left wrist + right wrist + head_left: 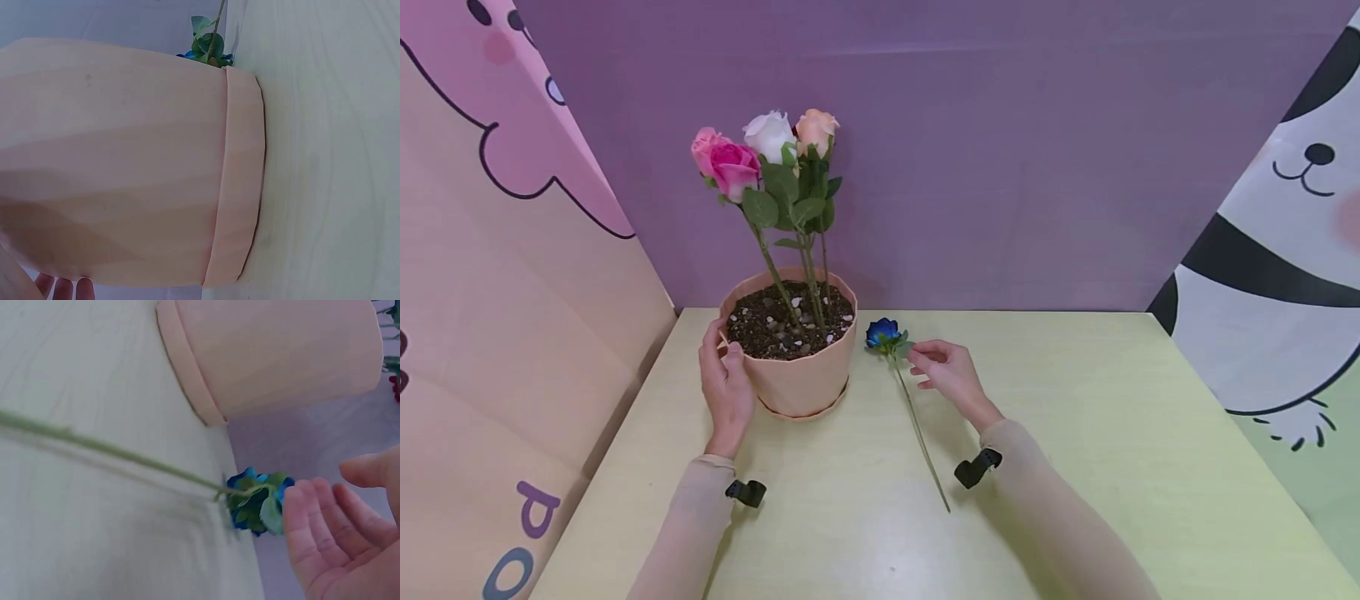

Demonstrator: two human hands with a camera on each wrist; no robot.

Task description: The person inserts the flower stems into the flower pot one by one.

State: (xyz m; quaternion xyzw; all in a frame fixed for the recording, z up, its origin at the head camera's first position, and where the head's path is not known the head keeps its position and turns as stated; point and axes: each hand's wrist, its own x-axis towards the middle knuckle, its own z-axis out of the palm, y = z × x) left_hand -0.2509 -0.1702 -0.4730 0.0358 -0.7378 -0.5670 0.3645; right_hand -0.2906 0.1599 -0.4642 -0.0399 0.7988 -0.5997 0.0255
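Observation:
A peach-coloured flowerpot point(797, 387) full of dark soil stands toward the back left, with artificial roses in it: pink point(733, 167), white point(770, 136) and peach point(816, 131). My left hand point(727, 396) rests against the pot's left side near the rim; in the left wrist view, its fingertips point(84, 289) show at the pot's edge. Right of the pot lies a blue artificial rose point(883, 333), its long stem point(921, 433) pointing toward me. My right hand point(951, 375) is beside its leaves; in the right wrist view, the thumb and fingers are apart, fingertips close to a leaf point(272, 515).
The pot stands on a matching saucer point(805, 414) on a pale wooden table point(1075, 400). Behind the table's back edge rises a purple backdrop point(1000, 167). Printed panels flank it, with a panda point(1292, 275) on the right one.

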